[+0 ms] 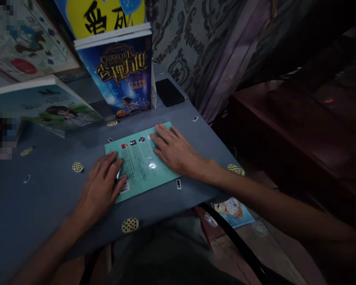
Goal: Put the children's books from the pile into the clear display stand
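A thin teal book [145,170] lies closed on the blue tablecloth, with small portrait pictures and lines of print on the side facing up. My left hand [102,182] rests at its left edge, fingers stretched out and partly over a white barcode label [124,184]. On the book's right part lies my right hand [178,152], flat with the fingers extended and covering some of the print. Neither hand grips the book; both touch it from above. Light glares off the middle of the cover.
Behind the teal book stands a dark blue book [124,79] in a clear holder. An open book [56,107] stands to its left. A black phone [169,92] lies near the table's right edge. Below, another book [234,211] lies near the floor, beside a dark red bench [273,118].
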Tool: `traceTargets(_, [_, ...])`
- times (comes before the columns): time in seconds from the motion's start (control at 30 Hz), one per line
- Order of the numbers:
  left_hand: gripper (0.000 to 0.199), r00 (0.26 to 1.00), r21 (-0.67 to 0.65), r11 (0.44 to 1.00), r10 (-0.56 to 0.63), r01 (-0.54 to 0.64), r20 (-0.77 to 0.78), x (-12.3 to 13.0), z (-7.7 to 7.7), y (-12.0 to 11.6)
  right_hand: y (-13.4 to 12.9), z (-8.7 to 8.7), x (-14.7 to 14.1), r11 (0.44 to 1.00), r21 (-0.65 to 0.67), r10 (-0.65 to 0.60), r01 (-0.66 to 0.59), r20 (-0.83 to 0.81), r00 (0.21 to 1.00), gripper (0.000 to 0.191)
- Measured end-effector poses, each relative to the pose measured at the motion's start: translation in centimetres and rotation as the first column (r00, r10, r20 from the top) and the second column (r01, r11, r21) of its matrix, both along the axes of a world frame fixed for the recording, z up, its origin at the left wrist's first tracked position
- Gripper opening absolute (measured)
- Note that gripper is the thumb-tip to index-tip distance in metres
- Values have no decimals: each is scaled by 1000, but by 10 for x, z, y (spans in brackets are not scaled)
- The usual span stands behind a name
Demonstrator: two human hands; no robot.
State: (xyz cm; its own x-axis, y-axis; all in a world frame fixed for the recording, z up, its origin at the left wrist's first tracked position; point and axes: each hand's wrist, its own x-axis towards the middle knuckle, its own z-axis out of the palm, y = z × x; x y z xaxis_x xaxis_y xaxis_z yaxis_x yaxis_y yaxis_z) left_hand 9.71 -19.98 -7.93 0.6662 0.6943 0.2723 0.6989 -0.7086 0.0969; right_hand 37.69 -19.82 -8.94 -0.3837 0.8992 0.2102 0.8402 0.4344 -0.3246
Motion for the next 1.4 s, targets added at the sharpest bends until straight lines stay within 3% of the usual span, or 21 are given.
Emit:
traceTargets(0.17, [41,999,13,999,-30,30,24,-1,-4,2,-41,7,-46,984,-40,175,-176,-28,984,46])
traceTargets(0.27, [50,999,13,999,-39,39,1,-4,-5,0,-52,9,-54,978,-40,205,-207,-50,978,45])
traceTargets(0.4, [72,995,-23,997,-77,76,-64,-11,-6,-4,-41,6,-26,989,-44,142,-144,-50,989,48])
traceTargets(0.6, [93,985,-45,993,-116,111,-128,-15,-6,-5,10,4,28,999,-51,9,-7,39,999,48])
traceTargets(0.77, [74,976,-98,990,-118,102,-181,-27,4,8,14,11,33,998,54,-49,45,91,995,44])
traceTargets(0.9, [50,987,-90,992,-97,85,-128,-37,18,33,-16,23,32,988,40,-151,147,180,972,37])
traceTargets(1.0, [47,997,-54,998,-14,10,-72,-31,25,50,-46,31,27,984,-10,-169,176,235,957,26])
traceTargets(1.1, [47,999,-51,998,33,-35,-33,-15,26,58,-76,37,13,988,-87,-112,129,179,977,19])
traceTargets(1.23, [43,1000,-73,997,26,-26,3,-1,23,58,-99,44,-10,980,-185,81,-77,18,997,14])
traceTargets(1.3, [41,999,-97,995,25,-21,39,0,19,55,-95,49,-21,962,-212,170,-171,-25,985,17])
traceTargets(1.4, [39,992,-142,989,49,-33,117,-2,10,47,-65,56,-41,966,-147,204,-212,-62,977,25])
